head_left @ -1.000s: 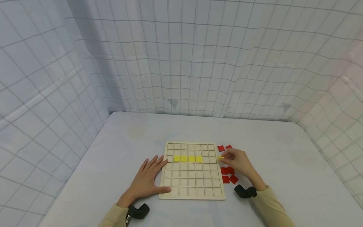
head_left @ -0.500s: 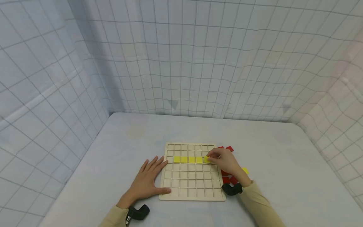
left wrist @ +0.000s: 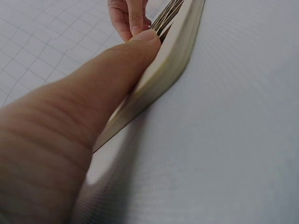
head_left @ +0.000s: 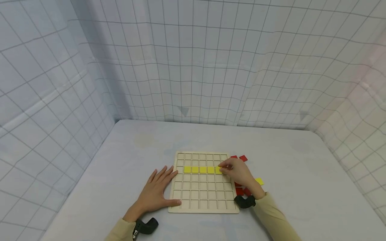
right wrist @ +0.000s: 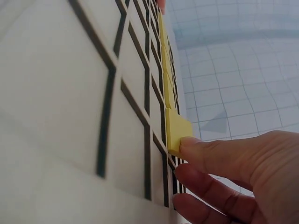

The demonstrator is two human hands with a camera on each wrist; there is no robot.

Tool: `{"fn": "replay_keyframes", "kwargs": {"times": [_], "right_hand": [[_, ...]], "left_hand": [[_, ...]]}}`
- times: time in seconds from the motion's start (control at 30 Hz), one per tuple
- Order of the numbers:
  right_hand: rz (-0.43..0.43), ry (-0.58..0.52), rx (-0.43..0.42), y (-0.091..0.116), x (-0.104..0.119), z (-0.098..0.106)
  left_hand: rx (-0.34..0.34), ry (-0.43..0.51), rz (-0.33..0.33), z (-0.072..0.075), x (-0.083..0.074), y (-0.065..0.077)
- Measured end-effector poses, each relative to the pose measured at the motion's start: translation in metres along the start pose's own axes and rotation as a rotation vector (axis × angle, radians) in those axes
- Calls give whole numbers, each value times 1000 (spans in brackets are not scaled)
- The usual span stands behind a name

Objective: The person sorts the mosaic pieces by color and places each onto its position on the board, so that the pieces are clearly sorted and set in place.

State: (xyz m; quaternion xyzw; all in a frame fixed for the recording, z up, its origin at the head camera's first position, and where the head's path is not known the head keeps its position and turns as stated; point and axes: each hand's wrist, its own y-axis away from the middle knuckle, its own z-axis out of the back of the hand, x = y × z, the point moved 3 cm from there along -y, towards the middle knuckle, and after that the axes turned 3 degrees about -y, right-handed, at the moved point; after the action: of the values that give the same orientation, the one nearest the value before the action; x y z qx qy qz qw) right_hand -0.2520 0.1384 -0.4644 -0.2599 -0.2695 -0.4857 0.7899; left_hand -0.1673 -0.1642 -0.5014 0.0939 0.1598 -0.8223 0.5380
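Note:
A pale wooden grid board [head_left: 203,195] lies flat on the table. Several square yellow tiles [head_left: 195,169] sit side by side in one of its rows. My right hand [head_left: 239,171] pinches the rightmost yellow tile [right wrist: 178,133] at that row; in the right wrist view the thumb presses on its face. How deep this tile sits in its cell I cannot tell. My left hand [head_left: 153,194] rests spread along the board's left edge, fingers straight, with the thumb [left wrist: 133,49] over the near left corner.
Red tiles [head_left: 239,191] lie loose right of the board, partly hidden under the right hand and wrist. One more red tile [head_left: 243,158] lies near the far right corner. A loose yellow tile [head_left: 259,181] is beside the right wrist. Gridded cloth walls [head_left: 193,67] surround the table.
My right hand has carried a yellow tile leftward from beside the board to the end of the yellow row and lowered it there. The left hand has stayed in place.

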Motion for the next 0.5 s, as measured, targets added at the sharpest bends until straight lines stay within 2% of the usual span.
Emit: {"fn": "replay_keyframes", "kwargs": {"times": [0.2, 0.5], "right_hand": [[-14, 47, -2, 0, 4, -2], [44, 44, 12, 2, 2, -2]], "left_hand": [[-7, 7, 0, 1, 2, 2], [-9, 27, -4, 3, 0, 1]]}}
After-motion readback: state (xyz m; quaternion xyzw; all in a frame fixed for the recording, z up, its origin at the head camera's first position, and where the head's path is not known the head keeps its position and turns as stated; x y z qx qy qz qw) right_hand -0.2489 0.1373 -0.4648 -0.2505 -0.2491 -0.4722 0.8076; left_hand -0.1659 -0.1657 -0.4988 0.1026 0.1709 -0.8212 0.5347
